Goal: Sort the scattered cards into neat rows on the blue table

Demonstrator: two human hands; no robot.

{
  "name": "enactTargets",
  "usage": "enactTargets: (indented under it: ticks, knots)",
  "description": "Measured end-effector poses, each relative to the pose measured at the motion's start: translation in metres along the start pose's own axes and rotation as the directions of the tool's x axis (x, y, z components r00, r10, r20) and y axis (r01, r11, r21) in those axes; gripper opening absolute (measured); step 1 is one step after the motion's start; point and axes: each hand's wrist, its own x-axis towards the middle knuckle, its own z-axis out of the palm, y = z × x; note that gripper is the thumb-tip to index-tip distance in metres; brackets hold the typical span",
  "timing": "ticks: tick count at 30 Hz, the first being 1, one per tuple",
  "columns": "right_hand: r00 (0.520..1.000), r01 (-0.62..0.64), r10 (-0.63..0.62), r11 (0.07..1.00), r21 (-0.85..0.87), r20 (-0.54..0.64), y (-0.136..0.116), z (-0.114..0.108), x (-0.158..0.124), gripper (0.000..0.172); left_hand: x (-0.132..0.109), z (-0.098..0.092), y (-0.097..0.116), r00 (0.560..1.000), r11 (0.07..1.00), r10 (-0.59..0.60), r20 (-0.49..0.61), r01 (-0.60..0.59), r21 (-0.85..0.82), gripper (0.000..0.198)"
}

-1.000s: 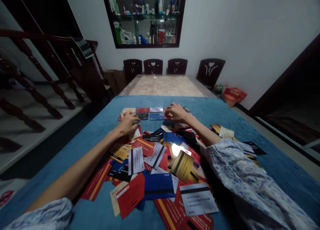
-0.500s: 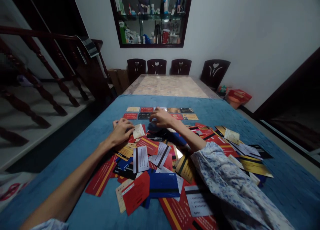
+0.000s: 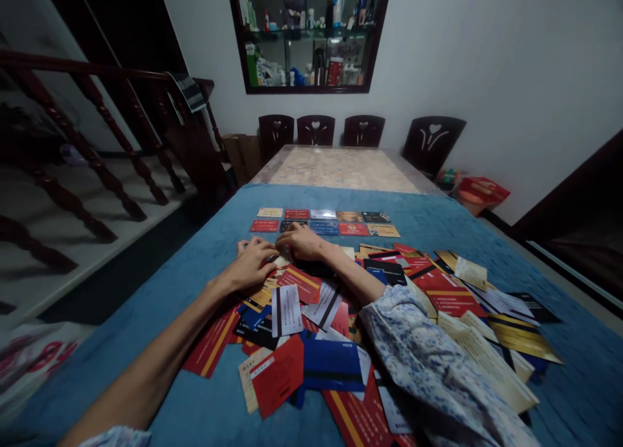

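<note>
My left hand (image 3: pixel 254 265) rests at the far left edge of the card pile, fingers curled round a cream card (image 3: pixel 282 261). Right beside it, my right hand (image 3: pixel 302 244) has bent fingertips at the same card, which both hands partly cover. Beneath my wrists spreads the pile of loose cards: a white card with a dark stripe (image 3: pixel 287 311), a blue card (image 3: pixel 333 364) and a red card (image 3: pixel 278 375) lie face up or face down. Beyond my hands, two neat rows of cards include a blue card (image 3: pixel 324 228) and a red-and-white one (image 3: pixel 354 229).
A blue cloth (image 3: pixel 195 265) covers the near part of the table, with the marble-patterned top (image 3: pixel 335 168) beyond. Dark chairs (image 3: pixel 316 130) stand at the far end. More cards, including a gold one (image 3: pixel 525 338), lie on the right. A railing (image 3: pixel 97 155) runs at left.
My right hand has drawn back from the card rows to the pile, beside my left hand. The blue card in the nearer row is now uncovered. The view has turned slightly left.
</note>
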Motion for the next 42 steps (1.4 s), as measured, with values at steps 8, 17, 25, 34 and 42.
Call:
enactTargets:
  ticks: [8,17,25,34,42]
  knots:
    - [0.999,-0.033,0.033,0.999,-0.043,0.007,0.001,0.0,-0.005,0.048,0.0,0.0,-0.005,1.0,0.998,-0.016,0.014,0.015,0.06,0.03]
    - [0.997,0.011,-0.014,0.999,-0.044,-0.074,0.005,0.003,-0.007,0.029,-0.002,-0.002,0.0,0.998,0.986,-0.057,-0.02,0.059,0.156,0.036]
    - [0.992,0.025,-0.022,0.999,0.021,-0.121,0.008,0.008,-0.005,0.028,-0.001,-0.003,0.012,0.989,0.973,-0.147,-0.01,0.147,0.176,0.04]
    - [0.993,0.014,-0.01,0.999,0.035,-0.12,0.009,0.012,-0.004,0.035,0.001,0.001,0.012,0.982,0.976,-0.191,-0.01,0.191,0.105,0.037]
    - [0.99,0.062,-0.051,0.995,0.078,-0.132,0.013,0.016,-0.002,0.036,0.001,-0.003,0.018,0.978,0.971,-0.207,0.004,0.205,0.121,0.04]
